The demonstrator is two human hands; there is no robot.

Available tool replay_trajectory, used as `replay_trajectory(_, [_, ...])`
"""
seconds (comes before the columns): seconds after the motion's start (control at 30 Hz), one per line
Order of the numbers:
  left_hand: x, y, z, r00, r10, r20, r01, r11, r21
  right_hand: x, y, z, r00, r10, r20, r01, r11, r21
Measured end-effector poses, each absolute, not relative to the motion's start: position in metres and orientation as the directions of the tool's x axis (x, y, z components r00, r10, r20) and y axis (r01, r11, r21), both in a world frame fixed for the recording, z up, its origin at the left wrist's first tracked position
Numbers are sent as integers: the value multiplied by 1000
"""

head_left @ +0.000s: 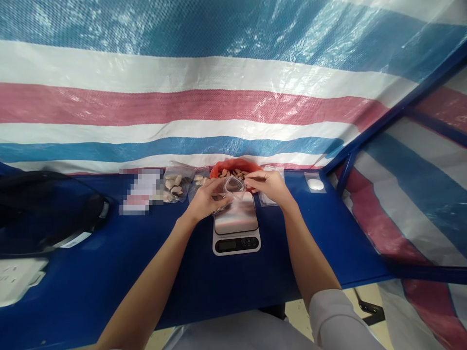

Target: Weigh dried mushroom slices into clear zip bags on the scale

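A clear plastic bag with its mouth spread apart is held above a kitchen scale. My left hand grips the bag's left side, and some brownish contents show dimly under the fingers. On the other side, my right hand is closed with thumb and fingers pinched at the bag's right edge; whether anything else is in that pinch is too small to tell. Behind both hands lies an open red bag of brown, nut-like pieces. The scale's display looks dark.
Filled clear bags stand left of the hands, near a blurred paper. Flat plastic bags lie to the right, with a white rounded object beyond. A black bag and white power strip occupy the table's left end.
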State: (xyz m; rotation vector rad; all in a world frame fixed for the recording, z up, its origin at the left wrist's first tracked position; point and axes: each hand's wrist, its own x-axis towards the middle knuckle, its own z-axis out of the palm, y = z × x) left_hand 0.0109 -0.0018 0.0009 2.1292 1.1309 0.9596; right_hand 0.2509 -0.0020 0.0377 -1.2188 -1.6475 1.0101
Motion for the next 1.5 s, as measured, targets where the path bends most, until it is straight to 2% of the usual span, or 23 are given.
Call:
replay_trajectory(0.1, [14,-1,2,375,861,344,517,-502,693,246,-6,51,-167,958,232,377,280,-883])
replay_trajectory(0.2, [16,-3,3,361,861,357,537,-505,676,233,-8,60,-234,929,286,466,365,-806])
replay_trajectory(0.33, [18,-5,3,338,871,357,554,-491,672,215,-8,62,-342,901,268,598,429,-677])
replay_trajectory(0.5, [18,-6,0,327,867,377,562,-499,660,207,-5,56,-368,901,231,585,417,-695])
replay_trajectory(0.63, [13,-3,4,339,878,338,546,-476,689,214,-2,52,-341,907,248,484,395,-780])
replay_trajectory(0.77, [1,3,14,412,882,229,572,-446,688,225,0,58,-362,907,216,360,350,-865])
replay_trajectory(0.87, [-10,8,24,444,886,136,612,-411,675,229,2,64,-366,898,244,304,363,-881])
replay_trajectory(0.97, [-18,8,33,440,896,55,604,-340,721,232,6,64,-348,891,291,248,387,-888])
replay_trajectory(1.13, [-23,7,39,341,939,31,432,-186,883,233,11,51,-267,935,234,152,281,-948])
replay_trajectory(1.27, [-21,11,39,228,972,60,248,-118,962,231,17,35,-207,963,174,-13,175,-984])
replay_trajectory(1.33, [-21,15,42,174,981,84,286,-132,949,230,22,28,-154,977,144,-98,130,-987])
replay_trajectory(1.5, [-16,29,56,146,980,137,539,-195,819,227,36,21,-41,994,98,-185,88,-979])
